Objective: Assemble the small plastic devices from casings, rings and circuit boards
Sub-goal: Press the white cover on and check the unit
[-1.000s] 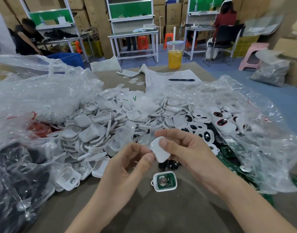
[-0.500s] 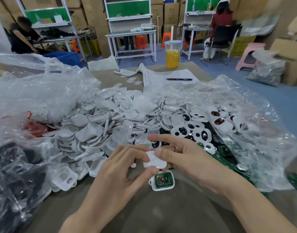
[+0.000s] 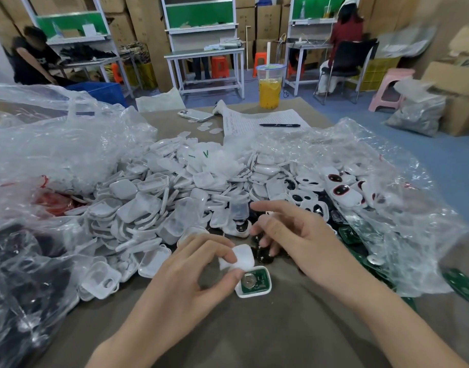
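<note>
One unit looks half built: a casing base [image 3: 266, 291] holding its circuit board [image 3: 256, 284] lies uncovered on the tabletop [image 3: 254, 338], toward its near edge. The left hand [image 3: 191, 277] pinches a white cover [image 3: 241, 257] just above it. The right hand [image 3: 299, 240] dips curled fingers among small black parts [image 3: 264, 257]; I cannot tell whether it grips one. Heaps of loose casings [image 3: 153, 197] await assembly.

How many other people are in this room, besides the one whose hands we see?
2 plainly: a person in dark clothes at the far left bench, and a person in a red top seated at the far right bench. Legs behind the middle bench may be a third.
</note>
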Motion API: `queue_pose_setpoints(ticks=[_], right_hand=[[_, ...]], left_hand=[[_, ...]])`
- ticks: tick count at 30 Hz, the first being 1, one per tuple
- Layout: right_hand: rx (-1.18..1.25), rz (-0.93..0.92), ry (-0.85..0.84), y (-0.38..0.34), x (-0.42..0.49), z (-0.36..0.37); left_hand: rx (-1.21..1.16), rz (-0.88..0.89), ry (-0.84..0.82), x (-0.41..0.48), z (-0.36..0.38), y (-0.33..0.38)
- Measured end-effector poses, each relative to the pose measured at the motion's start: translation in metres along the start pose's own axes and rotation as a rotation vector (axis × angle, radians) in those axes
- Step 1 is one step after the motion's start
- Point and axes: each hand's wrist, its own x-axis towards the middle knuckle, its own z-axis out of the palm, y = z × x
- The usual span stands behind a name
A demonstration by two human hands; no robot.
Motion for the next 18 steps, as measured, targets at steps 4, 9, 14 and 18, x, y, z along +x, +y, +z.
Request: queue_pose_setpoints(ticks=[4,9,14,18], right_hand=[[-0.328,-0.111,0.002,0.005,-0.019,-0.014],[-0.66,-0.074,-0.241,0.015,-0.028,-0.019],[-0.806,-0.074,-0.358,0.019,-0.025,-0.017],[-0.799,-0.097,-0.348,0.02,-0.025,-0.016]], left_hand=[[-0.008,-0.003,-0.121,-0.004,0.002,0.0],[0.021,0.019,-0.174,-0.004,0.005,0.002],[0.014,0.015,-0.192,-0.003,0.005,0.0],[0.011,0.034,-0.215,-0.003,0.008,-0.002]])
